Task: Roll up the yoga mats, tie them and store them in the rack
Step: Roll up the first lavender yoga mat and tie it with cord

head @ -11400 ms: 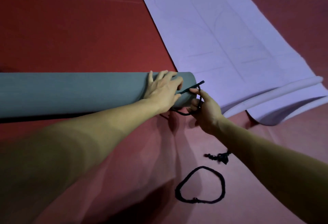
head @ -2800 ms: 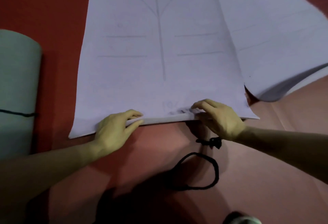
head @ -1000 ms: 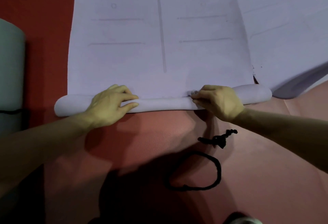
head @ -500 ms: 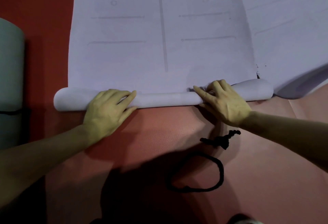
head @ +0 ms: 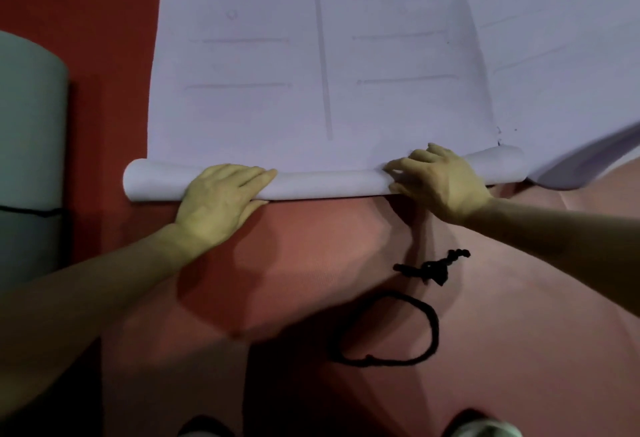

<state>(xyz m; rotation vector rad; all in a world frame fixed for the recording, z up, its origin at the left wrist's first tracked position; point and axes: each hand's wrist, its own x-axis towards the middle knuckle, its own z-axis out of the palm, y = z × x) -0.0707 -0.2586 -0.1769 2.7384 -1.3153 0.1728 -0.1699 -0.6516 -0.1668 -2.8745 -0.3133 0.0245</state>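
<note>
A lilac mat [head: 322, 65] lies flat on the red floor [head: 311, 246], its near end wound into a thin roll [head: 325, 183] that runs crosswise under both hands. The left hand [head: 221, 202] lies palm down on the roll toward its left end, fingers together and stretched along the top, thumb tucked at the near side, so it presses flat rather than clamps. The right hand [head: 440, 183] sits on the roll toward its right end, fingers bent and slightly spread, tips digging in where the roll meets the flat sheet, thumb on the near face; it is curled over the roll, not closed around it. Both forearms reach in from the near corners, bare, wrists low. Beyond the right hand a second lilac mat [head: 561, 55] overlaps the first, its near edge lifted in a fold. Well left of the left hand stands the end of a grey-green rolled mat [head: 29, 159] with a black tie [head: 27, 210] around it. Near the right wrist, on the floor, lies a knotted black cord [head: 433, 266], and just nearer than that a black cord loop [head: 391, 329], both untouched. No rack or other container shows
</note>
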